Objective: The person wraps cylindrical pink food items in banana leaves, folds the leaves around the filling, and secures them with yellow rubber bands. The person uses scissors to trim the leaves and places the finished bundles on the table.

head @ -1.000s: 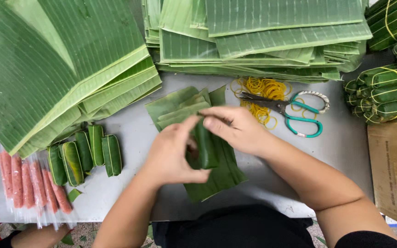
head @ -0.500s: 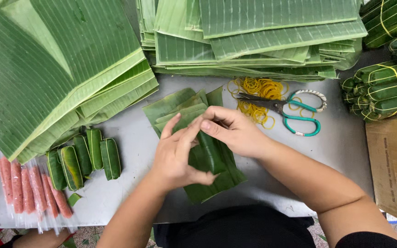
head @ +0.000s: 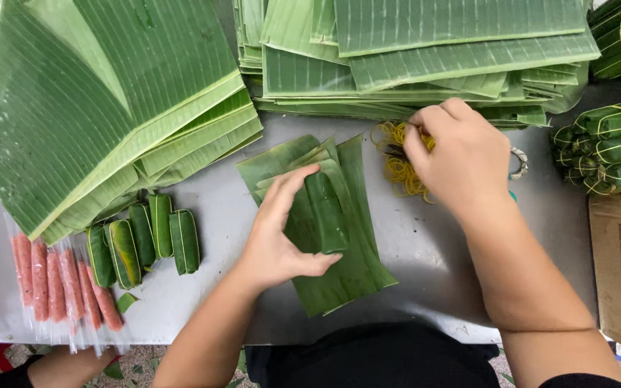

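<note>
While the left hand (head: 278, 241) clasps a leaf-wrapped roll (head: 327, 212) between fingers and thumb, the right hand (head: 458, 154) pinches yellow rubber bands (head: 400, 169) just beyond it.

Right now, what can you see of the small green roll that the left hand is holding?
The roll is a short, dark green bundle that looks wrapped in banana leaf, with fine ribs running along it. It lies lengthwise on a small stack of cut leaf pieces on the grey table. The left hand pinches it, fingers at the upper end and thumb at the lower end. No band shows around it. The right hand is apart from it, at the yellow rubber bands.
</note>
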